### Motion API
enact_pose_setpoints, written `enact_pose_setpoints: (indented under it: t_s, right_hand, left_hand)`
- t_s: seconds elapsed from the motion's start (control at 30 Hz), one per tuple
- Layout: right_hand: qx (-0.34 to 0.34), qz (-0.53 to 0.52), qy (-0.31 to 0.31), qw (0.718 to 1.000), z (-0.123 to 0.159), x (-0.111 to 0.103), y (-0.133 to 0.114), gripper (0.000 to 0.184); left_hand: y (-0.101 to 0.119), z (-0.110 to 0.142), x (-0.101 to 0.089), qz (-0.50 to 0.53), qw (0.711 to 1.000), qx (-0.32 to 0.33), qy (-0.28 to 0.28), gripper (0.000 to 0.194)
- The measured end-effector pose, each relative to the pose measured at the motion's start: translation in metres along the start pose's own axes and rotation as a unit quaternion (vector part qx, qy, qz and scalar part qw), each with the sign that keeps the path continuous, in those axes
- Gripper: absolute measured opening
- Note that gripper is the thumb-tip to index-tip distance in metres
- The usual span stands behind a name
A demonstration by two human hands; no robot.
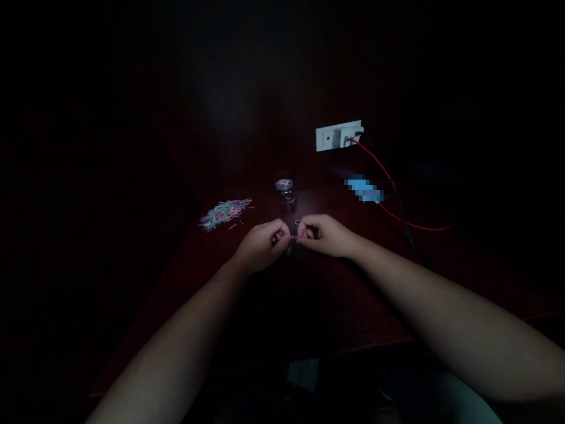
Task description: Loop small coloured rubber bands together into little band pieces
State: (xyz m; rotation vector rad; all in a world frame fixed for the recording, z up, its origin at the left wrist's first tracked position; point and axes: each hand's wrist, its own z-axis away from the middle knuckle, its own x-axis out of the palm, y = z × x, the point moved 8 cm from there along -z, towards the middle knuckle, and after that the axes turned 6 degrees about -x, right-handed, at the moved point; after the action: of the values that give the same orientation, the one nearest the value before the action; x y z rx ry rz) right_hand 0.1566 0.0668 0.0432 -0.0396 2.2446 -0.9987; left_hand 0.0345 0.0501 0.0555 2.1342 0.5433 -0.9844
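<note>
Small ring (294, 237), between my left hand (265, 242) and right hand (325, 235): sides covered by my fingertips, material too small to tell. My forearms (176, 338): cut off, left at bottom edge, right at right edge. Jar (286, 195): contents unclear. Blue rectangle (364, 189): pixelated, unreadable. Coloured heap (226, 212): single pieces indistinct. Pale item (303, 374) below the surface (353, 300): too dim to identify.

Just above centre, open tabletop (322, 200) offers passage between the jar (285, 194) and phone-like slab (364, 189); a narrower gap separates jar and loose-band pile (225, 213). The left hand (263, 244) and right hand (325, 235), nearly meeting at a small loop (294, 237), block mid-frame; red cable (375, 157) and black cable (402, 212) cross right of centre.
</note>
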Motion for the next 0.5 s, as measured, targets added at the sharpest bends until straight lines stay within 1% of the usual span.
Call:
enact_pose_setpoints:
  t_s: [0.3, 0.5]
  right_hand:
    - [0.003, 0.032, -0.013, 0.999, 0.0, -0.0011, 0.0045, 0.007]
    - [-0.008, 0.05, -0.011, 0.999, 0.0, -0.0059, 0.0062, 0.008]
  left_hand:
    - [0.0008, -0.0004, -0.0028, -0.004, 0.999, 0.012, 0.029, 0.004]
    - [-0.0004, -0.0002, -0.0028, -0.008, 0.999, 0.011, 0.031, 0.004]
